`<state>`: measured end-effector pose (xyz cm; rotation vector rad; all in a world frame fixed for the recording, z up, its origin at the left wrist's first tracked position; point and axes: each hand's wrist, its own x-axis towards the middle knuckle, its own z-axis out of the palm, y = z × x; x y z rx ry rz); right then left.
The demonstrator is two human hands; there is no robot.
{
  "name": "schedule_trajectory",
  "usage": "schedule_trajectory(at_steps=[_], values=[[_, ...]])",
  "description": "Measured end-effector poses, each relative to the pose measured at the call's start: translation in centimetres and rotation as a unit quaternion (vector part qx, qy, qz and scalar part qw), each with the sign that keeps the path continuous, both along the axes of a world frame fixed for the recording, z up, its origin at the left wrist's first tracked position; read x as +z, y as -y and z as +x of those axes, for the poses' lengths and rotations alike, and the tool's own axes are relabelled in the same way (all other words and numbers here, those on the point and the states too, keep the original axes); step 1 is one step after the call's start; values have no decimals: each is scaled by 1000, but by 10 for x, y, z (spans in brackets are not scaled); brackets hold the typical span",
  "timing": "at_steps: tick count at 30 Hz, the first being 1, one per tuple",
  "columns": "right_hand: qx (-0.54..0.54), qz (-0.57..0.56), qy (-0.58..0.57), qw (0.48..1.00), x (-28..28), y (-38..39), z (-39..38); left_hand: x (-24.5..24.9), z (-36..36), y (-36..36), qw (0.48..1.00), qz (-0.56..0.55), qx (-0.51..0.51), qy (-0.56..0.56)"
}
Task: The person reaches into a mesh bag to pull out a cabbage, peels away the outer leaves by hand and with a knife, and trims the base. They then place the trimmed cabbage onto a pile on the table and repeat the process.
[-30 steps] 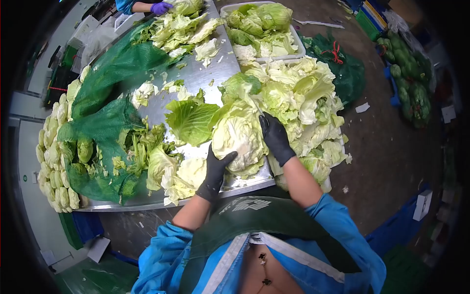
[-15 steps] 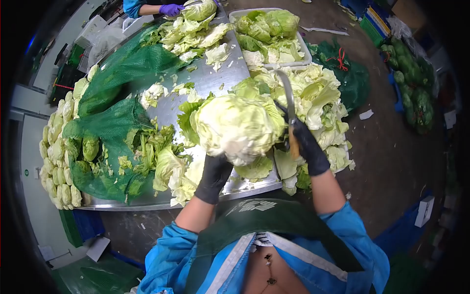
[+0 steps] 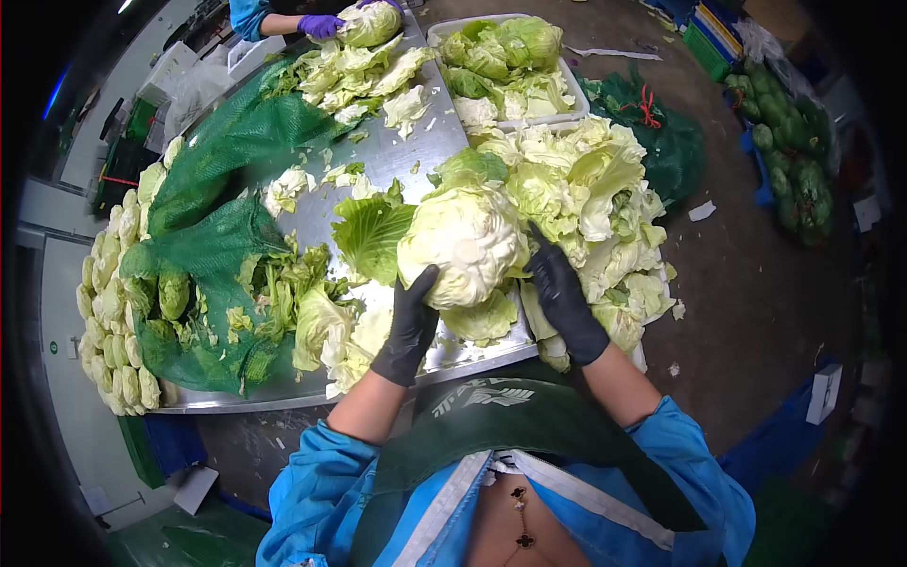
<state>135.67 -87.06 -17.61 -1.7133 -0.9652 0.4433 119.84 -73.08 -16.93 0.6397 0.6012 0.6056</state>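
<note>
My left hand (image 3: 411,326), in a black glove, grips the lower left side of a pale green cabbage head (image 3: 463,246) with its cut stem facing up, just above the steel table (image 3: 416,142). My right hand (image 3: 564,298), also in a black glove, presses against the cabbage's right side. The knife it held a moment ago is hidden under the hand. A loose outer leaf (image 3: 373,236) lies to the left of the head.
A heap of trimmed leaves (image 3: 586,189) fills the tub on the right, with another tub (image 3: 567,71) behind it. Green net sacks (image 3: 208,246) with cabbages cover the table's left. Trimmed heads (image 3: 104,312) line the far left. A co-worker's purple-gloved hand (image 3: 321,25) holds a cabbage.
The cabbage was lifted and turned, the knife showing upright in my right hand. Now the head is lowered toward the table, and my right hand lies against its side, covering the knife.
</note>
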Motion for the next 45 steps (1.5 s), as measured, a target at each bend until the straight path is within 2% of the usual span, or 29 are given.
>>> schedule_trajectory(at_steps=[2, 6, 8, 9, 10, 12, 14, 16, 18, 20, 21, 22, 24, 25, 26, 27, 28, 30, 32, 33, 34, 36, 37, 38, 40, 41, 42, 44, 45], values=[[15, -66, 102, 993, -30, 4, -19, -16, 8, 8, 999, 34, 31, -10], [-27, -72, 124, 989, -48, -2, -35, -32, 18, 24, 997, 15, 67, -33], [-21, -152, 89, 984, -44, -2, -34, -39, 20, 25, 996, 27, 73, -39], [-39, -131, 142, 980, -45, -3, -35, -43, 20, 28, 995, 37, 81, -46], [-41, -133, 141, 980, -44, -4, -33, -47, 21, 33, 995, 35, 79, -47], [-61, -242, 125, 960, -34, -9, -27, -39, 26, 42, 992, 52, 104, -49], [-90, -238, 155, 955, -42, -14, -17, -39, 26, 49, 993, 13, 110, -48], [-195, -158, 194, 948, -60, -28, 17, -29, 26, 61, 992, 27, 98, -78], [-191, -192, 176, 946, -50, -30, 26, -19, 29, 68, 994, 25, 87, -58], [-152, -110, 71, 980, -41, -32, 31, -15, 25, 54, 999, -6, 50, -10], [-142, -80, -16, 986, -31, -27, 33, -13, 20, 50, 998, -33, 42, 17], [-143, -79, -15, 986, -24, -26, 35, -14, 16, 44, 998, -32, 41, 18], [-75, 32, -148, 986, -6, -29, 37, -16, 8, 38, 992, -106, -1, 63], [-89, 18, -62, 994, 10, -31, 37, -15, 6, 40, 988, -133, 8, 78], [-89, 18, -62, 994, 29, -32, 30, -15, 4, 40, 988, -132, 9, 78], [-89, 41, 6, 995, 47, -34, 23, -15, 2, 38, 990, -115, 3, 75], [-90, 62, 72, 991, 54, -33, 17, -15, -2, 37, 992, -101, -3, 71], [-76, 58, 100, 990, 40, -33, 24, -4, -5, 35, 994, -87, -13, 64], [9, 72, 2, 997, 29, -28, 37, -2, -10, 31, 994, -68, -23, 79], [15, 59, 50, 997, 31, -26, 39, -5, -14, 31, 994, -75, -27, 71], [19, 61, 49, 997, 29, -25, 41, -11, -19, 29, 994, -74, -23, 71], [-8, 74, -105, 992, 33, -23, 43, -20, -28, 27, 972, -207, -46, 105], [-36, 34, -175, 983, 41, -17, 51, -24, -29, 29, 976, -197, -28, 92], [-43, 7, -110, 993, 30, -16, 63, -20, -29, 29, 976, -195, -23, 94], [-82, 7, 28, 996, -4, -16, 83, -7, -30, 30, 923, -284, -63, 253], [-103, -48, 156, 981, -10, -13, 87, -3, -30, 30, 921, -289, -48, 258], [-102, -44, 156, 981, 4, -15, 74, -3, -32, 28, 922, -285, -47, 259], [-61, 111, -9, 992, 41, -5, 42, -7, -31, 29, 973, -164, 4, 160], [37, 22, -260, 965, 66, 6, 29, -4, -33, 29, 972, -182, -18, 149]])
